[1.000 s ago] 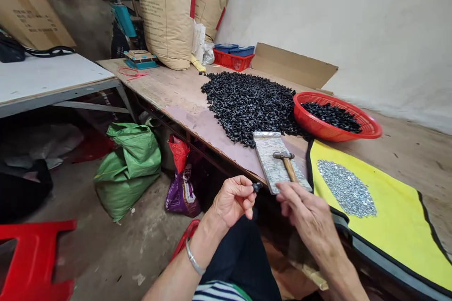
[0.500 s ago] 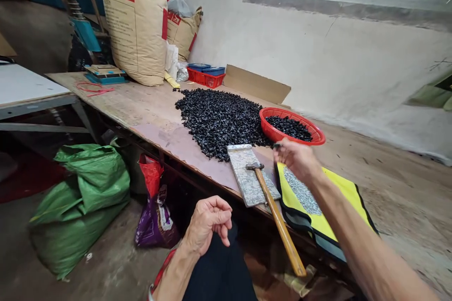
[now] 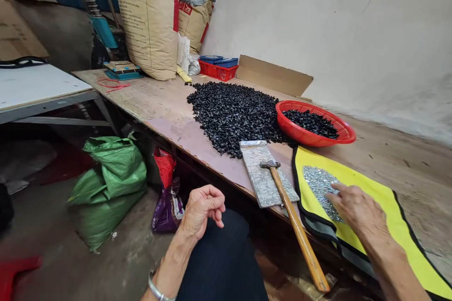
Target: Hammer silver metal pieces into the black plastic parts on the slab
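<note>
My left hand [image 3: 203,209] hangs curled above my dark trousers [image 3: 219,263], touching nothing on the bench and showing nothing in its fingers. My right hand [image 3: 358,209] lies on the yellow mat [image 3: 367,188], its fingertips at the edge of a patch of small silver metal pieces [image 3: 318,188]. A hammer [image 3: 294,218] with a wooden handle rests across a speckled stone slab [image 3: 263,174] at the bench edge. Beyond them spreads a large heap of small black pieces [image 3: 229,117]. A red plastic basket [image 3: 316,124] holds more of the black pieces.
A wooden bench [image 3: 148,103] runs along the wall, with tall paper sacks [image 3: 150,21], a red crate [image 3: 217,70] and a cardboard flap [image 3: 271,75] at its back. A white table [image 3: 35,87] stands left. A green sack [image 3: 113,174] and a purple bag [image 3: 167,202] sit on the floor.
My right hand has dropped from above the mat's edge onto the silver patch. The black piece seen at its fingertips earlier no longer shows. My view has swung slightly left.
</note>
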The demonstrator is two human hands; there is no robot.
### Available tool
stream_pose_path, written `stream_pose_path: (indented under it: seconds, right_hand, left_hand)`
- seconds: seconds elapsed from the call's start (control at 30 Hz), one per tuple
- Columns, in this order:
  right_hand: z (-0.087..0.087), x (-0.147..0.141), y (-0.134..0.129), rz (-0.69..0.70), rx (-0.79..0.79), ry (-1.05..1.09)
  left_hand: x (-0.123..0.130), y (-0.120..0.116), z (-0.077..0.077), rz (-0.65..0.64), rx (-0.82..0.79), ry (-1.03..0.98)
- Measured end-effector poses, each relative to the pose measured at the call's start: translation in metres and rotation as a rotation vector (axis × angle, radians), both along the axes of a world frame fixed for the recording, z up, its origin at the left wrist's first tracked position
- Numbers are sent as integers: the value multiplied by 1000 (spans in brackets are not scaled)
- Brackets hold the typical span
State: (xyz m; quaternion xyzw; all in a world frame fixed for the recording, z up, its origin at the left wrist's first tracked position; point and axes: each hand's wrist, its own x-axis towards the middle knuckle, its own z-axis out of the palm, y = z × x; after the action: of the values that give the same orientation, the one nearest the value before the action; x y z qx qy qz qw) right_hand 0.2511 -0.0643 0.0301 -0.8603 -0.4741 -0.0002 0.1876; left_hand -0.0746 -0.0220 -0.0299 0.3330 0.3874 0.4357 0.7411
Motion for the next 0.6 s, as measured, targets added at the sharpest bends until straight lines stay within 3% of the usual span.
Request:
stream_pose_path:
  seconds: [0.23, 0.4, 0.47, 0.53, 0.6]
  right_hand:
    - [-14, 7, -4, 56, -23, -182]
    - [-32, 14, -6, 39, 79, -302]
    - [-44, 21, -6, 41, 225, -368]
    - [-55, 27, -4, 24, 360, -406]
    - [-63, 31, -2, -4, 422, -422]
  left_hand:
    - [2, 7, 21, 151, 169, 270]
    - [11, 37, 31, 243, 321, 588]
    - [17, 55, 31, 231, 443, 716]
    - [25, 74, 29, 231, 668, 876]
    - [34, 90, 25, 203, 841, 1036]
